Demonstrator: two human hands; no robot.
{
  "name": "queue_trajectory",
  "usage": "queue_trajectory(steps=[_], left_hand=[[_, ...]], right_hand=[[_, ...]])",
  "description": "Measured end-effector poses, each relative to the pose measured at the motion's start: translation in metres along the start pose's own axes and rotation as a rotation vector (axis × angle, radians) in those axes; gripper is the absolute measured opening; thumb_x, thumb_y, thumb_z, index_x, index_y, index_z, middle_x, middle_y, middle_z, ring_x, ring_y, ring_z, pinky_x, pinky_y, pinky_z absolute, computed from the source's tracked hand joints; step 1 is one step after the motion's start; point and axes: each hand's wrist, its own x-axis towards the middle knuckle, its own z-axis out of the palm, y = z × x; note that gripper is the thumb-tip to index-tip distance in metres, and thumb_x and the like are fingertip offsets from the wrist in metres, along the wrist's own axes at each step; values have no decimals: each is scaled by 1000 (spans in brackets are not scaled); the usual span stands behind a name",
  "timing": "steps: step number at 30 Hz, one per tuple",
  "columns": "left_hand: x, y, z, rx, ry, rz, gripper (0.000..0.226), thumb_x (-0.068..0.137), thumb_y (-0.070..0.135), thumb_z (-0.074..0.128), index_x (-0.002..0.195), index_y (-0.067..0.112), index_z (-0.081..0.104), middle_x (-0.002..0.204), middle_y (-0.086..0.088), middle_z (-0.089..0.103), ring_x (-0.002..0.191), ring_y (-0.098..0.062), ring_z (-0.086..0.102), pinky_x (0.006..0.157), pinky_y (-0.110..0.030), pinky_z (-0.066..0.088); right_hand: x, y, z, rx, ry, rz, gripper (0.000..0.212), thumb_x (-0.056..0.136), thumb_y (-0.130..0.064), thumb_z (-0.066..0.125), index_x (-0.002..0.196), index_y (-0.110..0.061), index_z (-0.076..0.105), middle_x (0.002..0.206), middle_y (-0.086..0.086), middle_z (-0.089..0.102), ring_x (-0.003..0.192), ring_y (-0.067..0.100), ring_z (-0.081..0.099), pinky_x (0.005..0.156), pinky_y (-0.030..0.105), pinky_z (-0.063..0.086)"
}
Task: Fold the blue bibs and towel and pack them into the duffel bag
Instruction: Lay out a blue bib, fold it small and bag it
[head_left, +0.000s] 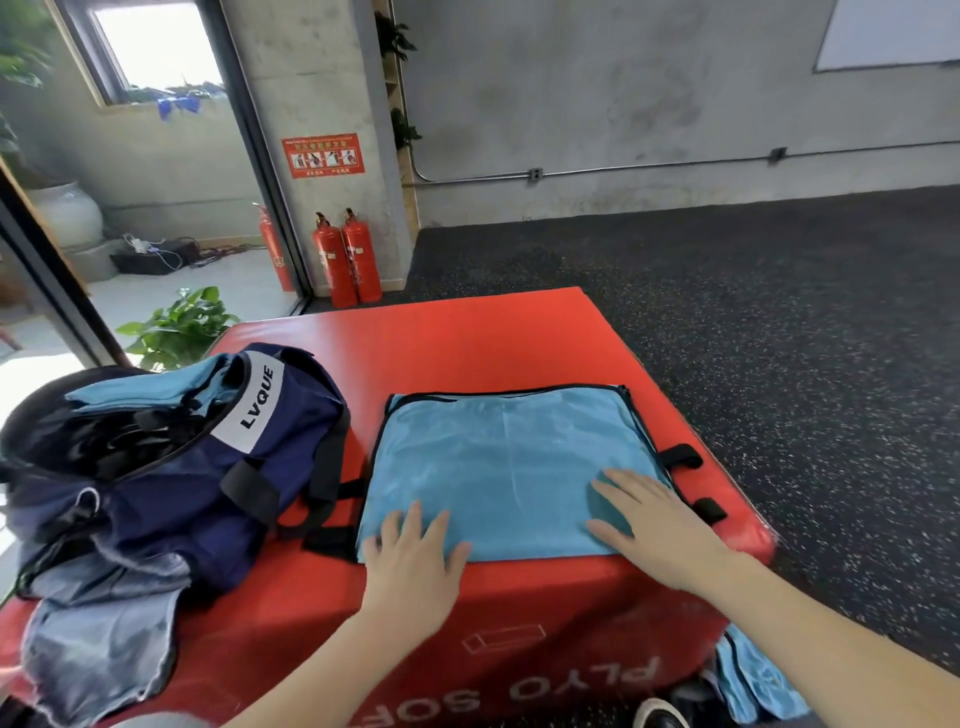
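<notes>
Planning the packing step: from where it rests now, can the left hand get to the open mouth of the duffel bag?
Probably yes. The left hand lies flat on the blue bib's near edge, and the duffel bag sits just to its left on the red plyo box, with only its black straps between.

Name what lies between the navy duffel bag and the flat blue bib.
In the head view, only black straps on the bare red plyo box lie between the duffel bag and bib.
</notes>
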Motion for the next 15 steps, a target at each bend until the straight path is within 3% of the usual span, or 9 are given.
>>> queue_trajectory(steps=[2, 4, 6, 9, 15], left_hand=[[-15, 7, -1, -7, 26, -39, 68, 89, 69, 26, 129, 29, 66, 134, -3, 61, 119, -33, 54, 92, -54, 45], [-23, 8, 3, 20, 88, -71, 64, 95, 71, 24, 144, 35, 47, 145, 3, 46, 129, -29, 41, 101, -49, 37], [-24, 5, 3, 11, 92, -90, 65, 96, 72, 25, 150, 37, 34, 153, 2, 34, 135, -29, 32, 107, -46, 32], [-20, -2, 4, -12, 87, -74, 71, 94, 75, 22, 153, 36, 33, 156, -4, 30, 136, -34, 30, 110, -45, 31], [35, -14, -6, -60, 81, 0, 75, 95, 72, 27, 153, 26, 37, 155, -9, 36, 138, -36, 28, 113, -43, 29]], right_hand=[[-5, 6, 3, -30, -7, 14, 112, 70, -89, -18, 158, -33, 24, 165, -12, 16, 152, 10, 12, 123, 28, 4], [-7, 10, 7, -37, -8, 26, 109, 72, -88, -19, 158, -34, 20, 166, -12, 14, 153, 11, 10, 124, 31, 6], [-9, 9, 7, -24, -8, 24, 97, 80, -84, -7, 159, -34, 19, 167, -11, 13, 153, 12, 8, 125, 32, 6], [-11, 5, 3, -5, -24, 29, 84, 89, -77, 11, 159, -32, 20, 167, -9, 12, 154, 12, 7, 124, 32, 4], [-6, 10, 3, 29, 9, 116, 113, 70, -89, -16, 156, -29, 28, 165, -5, 20, 153, 16, 16, 123, 33, 14]])
